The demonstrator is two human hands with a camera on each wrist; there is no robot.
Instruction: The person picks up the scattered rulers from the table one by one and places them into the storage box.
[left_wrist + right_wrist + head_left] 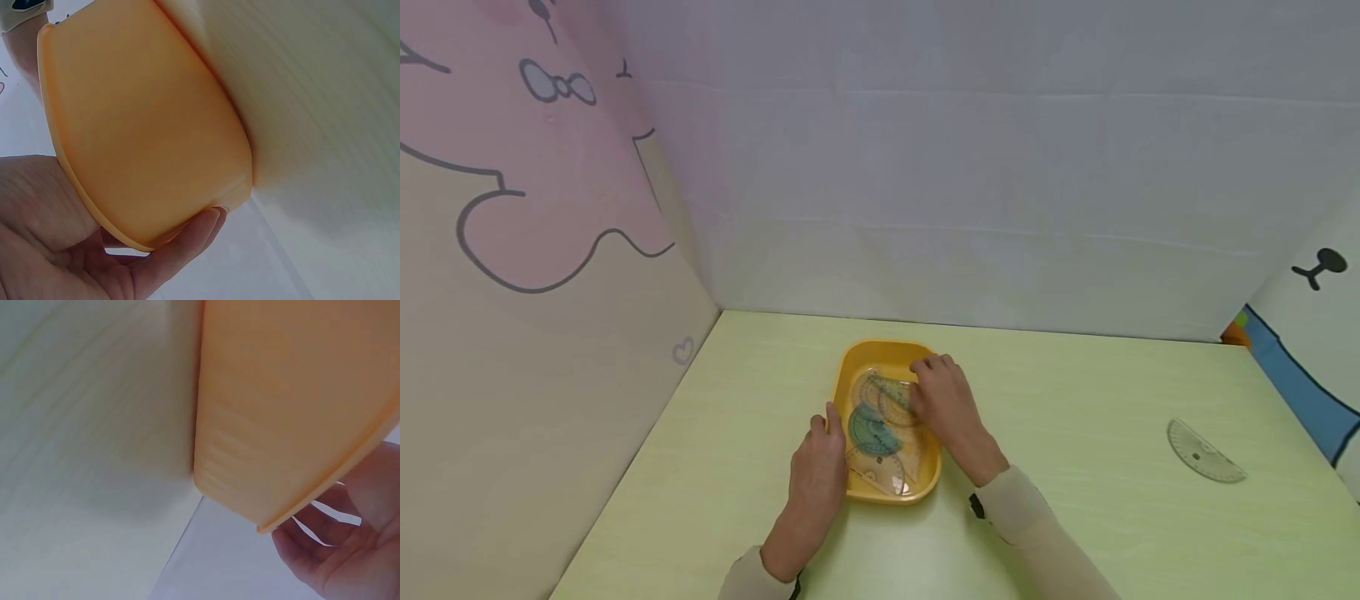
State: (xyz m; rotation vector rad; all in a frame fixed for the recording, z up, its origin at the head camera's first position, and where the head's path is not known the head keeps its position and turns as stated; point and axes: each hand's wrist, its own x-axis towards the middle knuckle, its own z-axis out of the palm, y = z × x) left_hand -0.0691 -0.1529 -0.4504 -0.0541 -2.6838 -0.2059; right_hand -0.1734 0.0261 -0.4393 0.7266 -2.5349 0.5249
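A yellow plastic tray (887, 344) with rounded corners stands on the table. In it lie several see-through protractors, among them a blue-green one (871, 431) and a colourless one (886, 473), partly overlapping. My left hand (820, 469) holds the tray's left rim, and in the left wrist view a finger curls against the outer wall (150, 125). Over the right rim reaches my right hand (946, 400), its fingertips inside beside a clear piece with a green tint (892, 388). The tray's side (281, 412) hides those fingertips in the right wrist view, so their grip is unclear.
A single clear protractor (1204, 454) lies on the pale green table (1060, 417), far to the right of the tray. A white sheet (970, 167) rises behind the table, with printed panels (542, 217) along the left side and at the right.
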